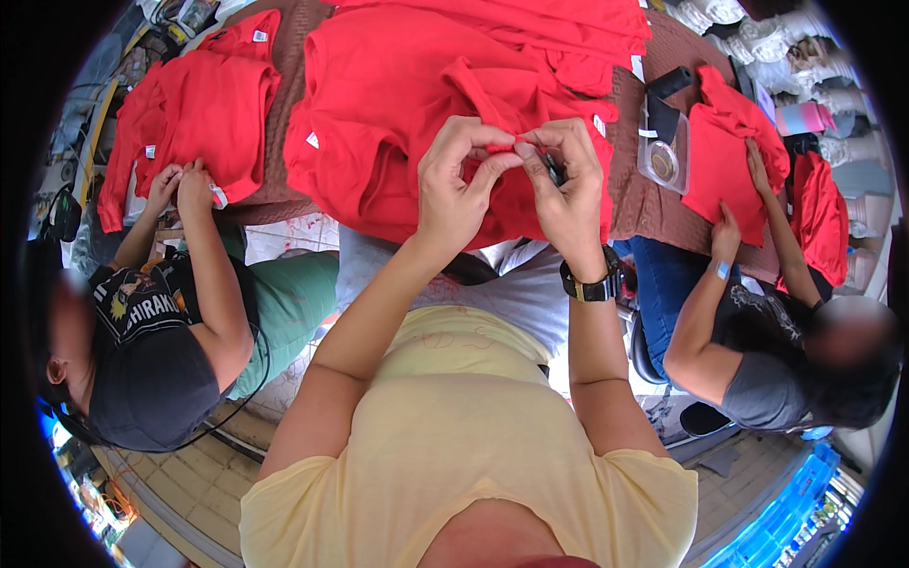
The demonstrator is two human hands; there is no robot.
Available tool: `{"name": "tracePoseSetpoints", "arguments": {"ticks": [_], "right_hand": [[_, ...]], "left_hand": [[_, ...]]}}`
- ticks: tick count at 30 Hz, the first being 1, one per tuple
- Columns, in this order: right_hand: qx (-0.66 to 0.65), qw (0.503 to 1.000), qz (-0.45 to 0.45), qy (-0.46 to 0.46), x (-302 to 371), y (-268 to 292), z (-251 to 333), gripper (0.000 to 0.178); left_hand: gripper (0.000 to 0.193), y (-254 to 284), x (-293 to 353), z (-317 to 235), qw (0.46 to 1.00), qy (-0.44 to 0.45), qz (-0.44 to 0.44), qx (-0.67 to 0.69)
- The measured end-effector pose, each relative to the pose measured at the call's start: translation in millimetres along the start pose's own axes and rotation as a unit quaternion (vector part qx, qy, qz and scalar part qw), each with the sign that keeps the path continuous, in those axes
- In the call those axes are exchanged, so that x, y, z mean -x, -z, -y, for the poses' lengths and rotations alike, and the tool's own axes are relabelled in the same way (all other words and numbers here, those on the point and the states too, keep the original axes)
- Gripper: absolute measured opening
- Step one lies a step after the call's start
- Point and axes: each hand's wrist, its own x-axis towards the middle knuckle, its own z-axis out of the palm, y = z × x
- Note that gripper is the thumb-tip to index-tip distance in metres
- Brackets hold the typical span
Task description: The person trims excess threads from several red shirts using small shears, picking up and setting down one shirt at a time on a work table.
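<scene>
A red garment (369,114) lies heaped on the table in front of me, partly over its near edge. My left hand (459,180) is closed in a pinch on a small fold of this red fabric, raised above the heap. Close beside it, my right hand (573,180) is also closed, its thumb and fingertips meeting the same bit of cloth. A small dark tool (554,170) sits within the right hand's fingers; most of it is hidden, so its exact kind does not show. White tags stick out of the garment on both sides.
A brown quilted cloth (636,204) covers the table. Co-workers on the left and right handle other red garments (213,114). A clear plastic box (663,161) with a tape roll and a black object stand to the right. Thread cones (767,43) fill the far right.
</scene>
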Motion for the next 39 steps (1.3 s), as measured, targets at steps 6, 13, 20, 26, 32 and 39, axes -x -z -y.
{"name": "tracePoseSetpoints", "arguments": {"ticks": [6, 13, 20, 26, 32, 39], "right_hand": [[-0.022, 0.999, -0.005, -0.034, 2.0, 3.0, -0.4, 0.010], [-0.002, 0.992, -0.105, -0.070, 5.3, 3.2, 9.4, 0.013], [-0.273, 0.887, 0.127, -0.350, 22.9, 4.8, 43.8, 0.042], [-0.290, 0.887, 0.121, -0.338, 22.5, -4.6, 34.8, 0.045], [-0.344, 0.860, 0.094, -0.365, 20.0, -6.5, 30.2, 0.041], [-0.358, 0.853, 0.106, -0.363, 20.6, -11.4, 17.2, 0.041]], "left_hand": [[0.009, 1.0, -1.6, 15.6, 0.999, -0.027, -0.020, 0.021], [0.004, 2.2, 2.6, 8.1, 0.968, 0.132, 0.001, 0.212], [0.006, 8.1, -1.3, -10.6, 0.952, 0.188, -0.007, 0.243], [0.004, 11.4, 0.3, -12.3, 0.958, 0.171, 0.022, 0.230], [0.003, 7.5, 6.5, -6.9, 0.957, 0.161, 0.033, 0.239], [0.004, 3.7, 9.6, -5.4, 0.978, 0.143, 0.024, 0.147]]}}
